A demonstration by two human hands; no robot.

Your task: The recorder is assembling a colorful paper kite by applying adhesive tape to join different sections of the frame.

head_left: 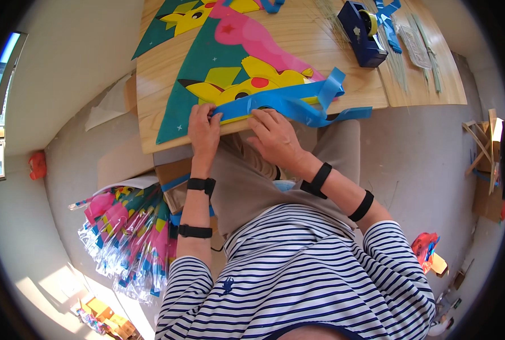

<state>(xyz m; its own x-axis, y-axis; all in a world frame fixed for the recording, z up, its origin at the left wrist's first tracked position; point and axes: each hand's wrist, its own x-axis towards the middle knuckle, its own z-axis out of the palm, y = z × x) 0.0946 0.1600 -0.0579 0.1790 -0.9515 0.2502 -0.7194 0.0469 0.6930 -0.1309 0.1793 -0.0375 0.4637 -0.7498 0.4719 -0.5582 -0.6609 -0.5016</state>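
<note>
A printed kite sheet (pixel 201 84) in teal, pink and yellow, with a cartoon figure, lies on the wooden table at its near edge. Across its near side stretches a shiny blue ribbon (pixel 289 103), whose right part loops up and trails over the table edge. My left hand (pixel 204 130) pinches the ribbon's left end between thumb and fingers, against the sheet's border. To its right, my right hand (pixel 276 137) is closed at the ribbon's lower edge, thumb and fingertips together on the border. What lies under the fingertips is partly hidden.
A second kite sheet (pixel 176 25) lies farther back. At the back right of the table (pixel 402 93) stand a dark blue tape dispenser (pixel 361 34), thin sticks (pixel 398 71) and a clear plastic tray (pixel 415 48). Plastic-wrapped kites (pixel 130 238) are bunched low on my left, beside cardboard.
</note>
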